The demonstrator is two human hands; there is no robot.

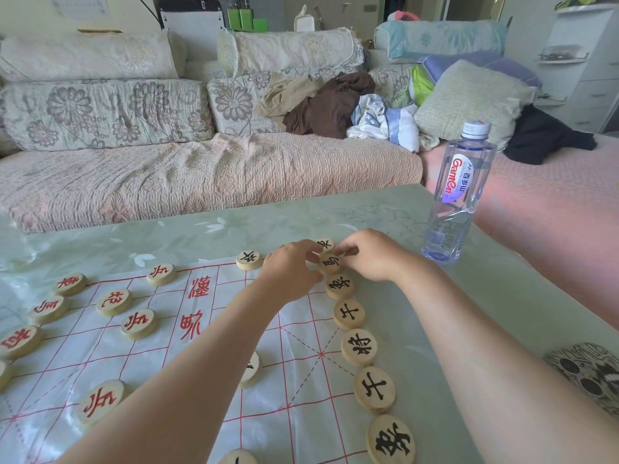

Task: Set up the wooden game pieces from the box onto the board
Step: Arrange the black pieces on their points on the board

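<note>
A thin white sheet board (207,333) with red grid lines lies on the table. Round wooden pieces stand on it: several with red characters (139,323) at the left, and a row with black characters (359,346) down the right edge. At the far end of that row, my left hand (291,269) and my right hand (371,254) both pinch one black-character piece (330,262) from either side. Another black piece (325,244) sits just beyond it. Part of the board under my left arm is hidden. No box is in view.
A clear water bottle (459,192) stands on the pale green table (385,212) to the right of my hands. A patterned object (586,373) lies at the table's right edge. A sofa with cushions and clothes (328,105) runs behind the table.
</note>
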